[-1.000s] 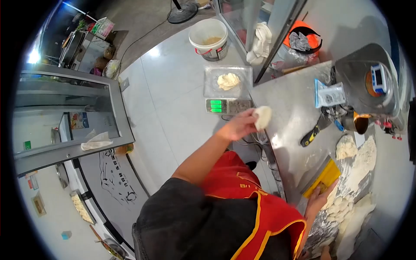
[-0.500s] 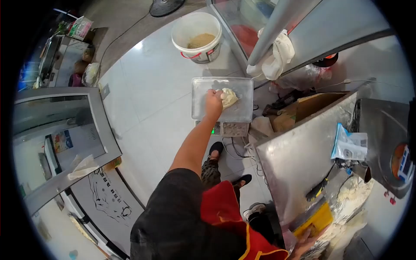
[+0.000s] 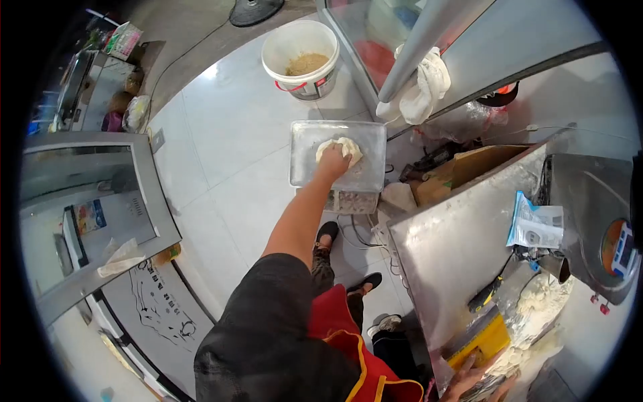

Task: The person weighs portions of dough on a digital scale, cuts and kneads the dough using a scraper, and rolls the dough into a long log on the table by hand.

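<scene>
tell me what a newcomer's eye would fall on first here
Probably the left hand on the pale, rounded dough lump in the shallow grey rectangular tray, near the picture's middle. Beyond it, towards the top, stands the big round white plastic bucket. The flat yellow tool at lower right also stands out for its colour.

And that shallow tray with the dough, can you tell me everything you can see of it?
The tray is rectangular, with rounded corners and a low raised rim. It looks greyish and smooth, either plastic or metal; I can't tell which. It lies open side up, a scale showing past its near edge; what supports it is hidden. Pale dough lies inside, the left hand on it.
</scene>
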Tool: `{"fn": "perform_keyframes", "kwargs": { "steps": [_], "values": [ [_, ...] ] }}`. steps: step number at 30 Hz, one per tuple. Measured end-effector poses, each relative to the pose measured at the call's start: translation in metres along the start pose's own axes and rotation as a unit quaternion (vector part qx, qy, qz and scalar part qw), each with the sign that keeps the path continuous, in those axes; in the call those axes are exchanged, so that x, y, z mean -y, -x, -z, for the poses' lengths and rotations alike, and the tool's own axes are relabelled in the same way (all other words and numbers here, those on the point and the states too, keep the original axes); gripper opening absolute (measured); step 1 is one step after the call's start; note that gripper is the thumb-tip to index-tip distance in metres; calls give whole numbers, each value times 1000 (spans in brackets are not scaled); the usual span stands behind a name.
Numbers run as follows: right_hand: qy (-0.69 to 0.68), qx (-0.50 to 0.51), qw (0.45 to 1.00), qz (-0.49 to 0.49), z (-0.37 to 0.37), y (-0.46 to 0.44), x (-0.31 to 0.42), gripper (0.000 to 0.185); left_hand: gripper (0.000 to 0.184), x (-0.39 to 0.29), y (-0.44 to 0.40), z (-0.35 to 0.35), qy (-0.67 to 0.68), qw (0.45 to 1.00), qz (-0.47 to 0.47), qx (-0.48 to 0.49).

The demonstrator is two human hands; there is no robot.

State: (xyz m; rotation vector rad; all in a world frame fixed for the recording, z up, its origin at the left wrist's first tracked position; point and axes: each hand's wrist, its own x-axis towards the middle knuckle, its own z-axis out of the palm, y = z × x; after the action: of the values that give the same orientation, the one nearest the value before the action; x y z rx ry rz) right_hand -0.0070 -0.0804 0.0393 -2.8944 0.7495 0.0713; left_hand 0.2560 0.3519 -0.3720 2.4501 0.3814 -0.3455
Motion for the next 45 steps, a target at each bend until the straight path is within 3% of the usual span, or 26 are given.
{"fn": "perform_keyframes", "kwargs": {
  "steps": [1,2,3,4,6,8,10,12,14,15,20,22,24,26,28,31,35,38,40,41,42,45],
  "values": [
    [-15,-5,1000,12,-2,1,-7,67,56,-2,15,0,50,997,13,-61],
    [-31,-11,999,25,-5,1,-16,66,50,-9,37,13,93,995,37,-11],
    [-151,12,988,-20,-11,-2,-29,66,46,-21,67,28,137,988,61,42],
    [-154,5,988,-6,-10,-1,-32,66,42,-30,99,36,181,975,86,95],
    [-162,-9,987,20,-9,-2,-33,66,37,-7,158,0,166,979,2,114],
    [-179,-2,983,30,-6,0,-34,67,38,-22,234,-10,206,967,41,144],
    [-200,-17,977,77,-13,-4,-57,66,35,-54,295,3,117,972,-30,203],
    [-234,3,969,79,-12,-5,-78,66,31,-86,353,-6,69,977,-137,145],
    [-278,3,956,89,3,-5,-77,67,32,-161,390,24,196,922,-133,306],
    [-270,-28,957,106,8,-6,-88,67,32,-191,402,26,227,903,-175,321],
    [-282,-110,946,115,54,6,-138,66,33,-330,440,8,276,858,-326,285],
    [-290,-120,941,123,58,12,-165,65,34,-369,448,-18,217,883,-356,217],
    [-268,-135,946,121,61,20,-183,65,45,-395,455,-52,175,892,-398,125],
    [-267,-136,945,130,64,31,-190,65,56,-413,461,-74,151,893,-407,115],
    [-279,-128,945,116,67,41,-194,65,63,-425,468,-87,139,893,-383,191],
    [-287,-110,948,86,66,51,-204,65,60,-431,475,-99,145,882,-350,281],
    [-280,-99,950,94,57,50,-222,66,53,-432,471,-153,155,898,-317,263],
    [-189,-134,965,121,49,53,-241,66,48,-437,473,-125,148,892,-276,325],
    [-229,-95,966,76,61,60,-230,66,44,-423,467,-152,184,884,-347,253],
    [-206,-99,970,86,65,59,-226,67,43,-431,466,-131,159,890,-296,307],
    [-187,-98,972,103,68,59,-222,67,44,-424,467,-141,240,882,-315,255],
    [-212,-37,975,62,70,61,-220,69,45,-439,473,-128,274,886,-270,258]
  ]
}}
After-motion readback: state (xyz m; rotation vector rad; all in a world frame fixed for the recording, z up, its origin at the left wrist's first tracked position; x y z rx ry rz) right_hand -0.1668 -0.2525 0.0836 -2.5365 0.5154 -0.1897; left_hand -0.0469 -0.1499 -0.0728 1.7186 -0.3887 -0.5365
